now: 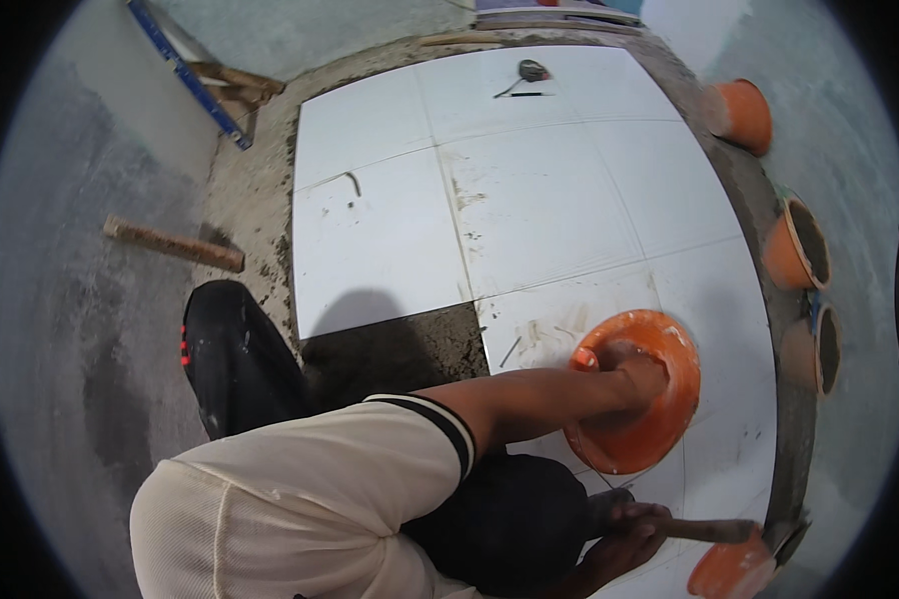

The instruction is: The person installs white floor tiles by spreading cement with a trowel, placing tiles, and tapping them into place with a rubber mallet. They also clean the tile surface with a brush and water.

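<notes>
My left arm reaches across to the right, and my left hand [643, 381] is down inside an orange plastic basin [681, 419]. Its fingers are hidden in the basin, so I cannot see what they touch. The basin stands on white floor tiles [539, 200], near the right side. Low in the picture, beside my dark-trousered knee, my right hand [631, 534] is closed around a mallet [714, 530]. The mallet's wooden handle points right, and its dark head is partly hidden by my knee and fingers.
A patch of wet mortar [410, 349] lies left of the basin. Orange buckets [741, 117] stand along the right wall. A tape measure [532, 70] rests on the far tiles. A blue spirit level [192, 82] leans at the left wall, above a brick-like bar [175, 244].
</notes>
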`<state>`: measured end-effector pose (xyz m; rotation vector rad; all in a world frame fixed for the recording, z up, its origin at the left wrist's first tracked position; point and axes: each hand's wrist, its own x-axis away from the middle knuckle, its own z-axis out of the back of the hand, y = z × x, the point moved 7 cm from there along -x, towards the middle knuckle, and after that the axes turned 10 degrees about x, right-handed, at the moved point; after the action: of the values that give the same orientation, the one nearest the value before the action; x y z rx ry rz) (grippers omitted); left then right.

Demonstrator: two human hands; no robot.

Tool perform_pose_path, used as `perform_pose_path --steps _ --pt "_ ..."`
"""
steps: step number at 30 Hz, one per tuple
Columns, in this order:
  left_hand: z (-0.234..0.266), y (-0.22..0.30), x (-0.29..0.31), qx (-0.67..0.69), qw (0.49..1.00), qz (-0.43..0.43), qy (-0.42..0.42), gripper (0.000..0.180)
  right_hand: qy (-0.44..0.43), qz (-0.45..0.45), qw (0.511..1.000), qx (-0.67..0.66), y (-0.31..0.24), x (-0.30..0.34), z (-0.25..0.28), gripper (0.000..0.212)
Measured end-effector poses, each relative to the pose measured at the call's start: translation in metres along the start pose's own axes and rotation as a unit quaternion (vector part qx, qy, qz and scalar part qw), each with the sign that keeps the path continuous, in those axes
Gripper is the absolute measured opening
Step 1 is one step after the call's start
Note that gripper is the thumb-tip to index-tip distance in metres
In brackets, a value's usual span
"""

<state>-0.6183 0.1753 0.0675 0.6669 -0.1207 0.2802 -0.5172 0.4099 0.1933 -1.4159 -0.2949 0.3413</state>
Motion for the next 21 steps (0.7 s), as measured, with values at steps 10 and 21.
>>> perform_pose_path --steps 10,21 --pt "0.002 0.006 -0.001 0.105 0.994 0.023 -0.036 0.032 -0.024 0.023 0.996 0.081 -0.002 -0.004 0.037 0.042" --pt "-0.008 0.036 0.04 -0.506 0.799 -0.324 -0.007 0.032 0.172 0.108 0.906 0.372 -0.017 -0.005 0.077 0.026"
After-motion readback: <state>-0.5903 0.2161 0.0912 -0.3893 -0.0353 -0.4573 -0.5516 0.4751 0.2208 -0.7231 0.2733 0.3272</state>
